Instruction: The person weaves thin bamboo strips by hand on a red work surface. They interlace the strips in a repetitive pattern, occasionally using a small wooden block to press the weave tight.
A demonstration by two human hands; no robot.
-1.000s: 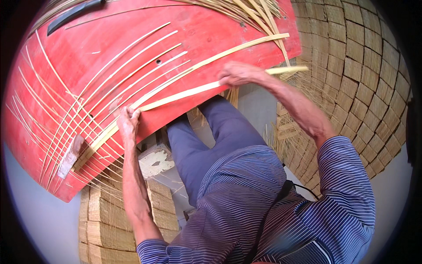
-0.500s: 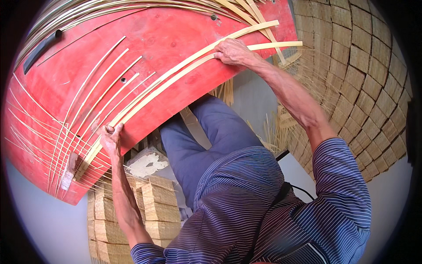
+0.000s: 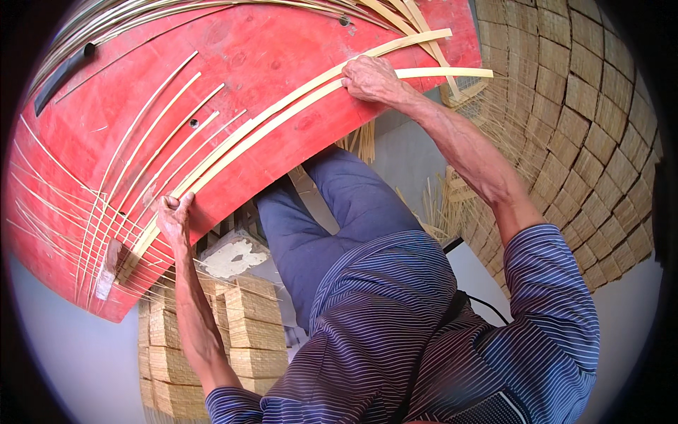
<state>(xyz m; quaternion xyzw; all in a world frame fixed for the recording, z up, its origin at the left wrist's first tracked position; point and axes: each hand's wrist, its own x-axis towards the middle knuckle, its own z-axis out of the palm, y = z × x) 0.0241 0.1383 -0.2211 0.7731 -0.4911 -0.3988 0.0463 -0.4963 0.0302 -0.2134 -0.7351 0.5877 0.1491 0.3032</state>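
Two long pale bamboo strips, an upper strip and a lower strip, lie side by side along the near edge of a red board. My left hand pinches them near their left part, thumb and fingers closed. Further right, my right hand is curled round the lower strip, next to the upper one; its fingertips are partly hidden. Beyond my left hand, thin bamboo splints cross one another in an open weave. A small block rests on the crossing splints near the board's left corner.
A black curved tube lies at the board's far left, near a bundle of long splints. Woven bamboo boxes are stacked at right and lower left. Loose splint ends stick out past the board's left part.
Both hands keep their places on the strips. The whole view has shifted slightly, with the board a little higher and further left; the strips look almost unmoved on it.
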